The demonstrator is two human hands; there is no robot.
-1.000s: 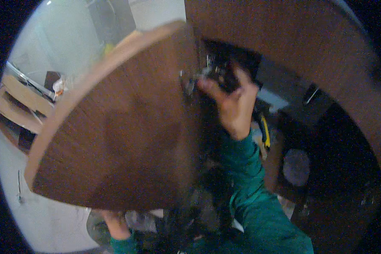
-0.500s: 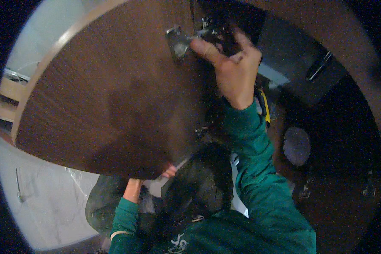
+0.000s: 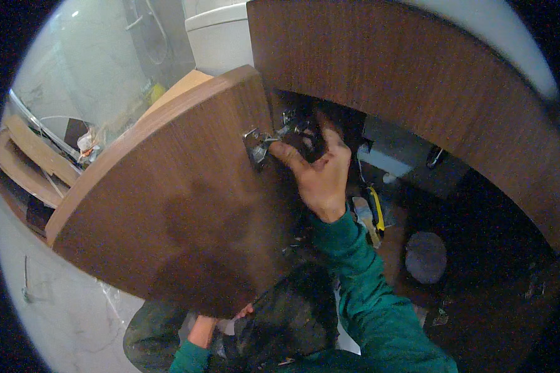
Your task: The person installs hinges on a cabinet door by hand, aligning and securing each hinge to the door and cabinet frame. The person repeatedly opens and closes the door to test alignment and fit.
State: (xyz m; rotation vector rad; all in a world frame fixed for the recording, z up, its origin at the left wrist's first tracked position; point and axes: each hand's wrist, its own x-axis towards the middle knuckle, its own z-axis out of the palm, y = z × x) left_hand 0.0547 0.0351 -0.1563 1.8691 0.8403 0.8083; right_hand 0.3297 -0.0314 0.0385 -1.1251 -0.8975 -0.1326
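A curved dark-wood door panel (image 3: 149,199) stands in front of me, swung out from a cabinet. A silver hinge (image 3: 255,146) is fixed near its upper right edge. My right hand (image 3: 317,174) is at that hinge, thumb on the metal and other fingers curled into the dark opening beside it. My left hand (image 3: 208,326) grips the bottom edge of the panel from below, mostly hidden behind it. A yellow-and-black hand tool (image 3: 375,208) lies inside the cabinet to the right of my wrist.
A curved upper wood front (image 3: 404,81) spans the top right. A white fixture (image 3: 217,37) and glass shower screen (image 3: 87,62) are behind. Cardboard-coloured boards (image 3: 40,152) lie at left on the pale tiled floor (image 3: 37,273). A round grey object (image 3: 425,257) is inside the cabinet.
Over the last second the view tilts and shifts, the panel rising then dropping in the picture. Both hands keep their places on the hinge and panel edge.
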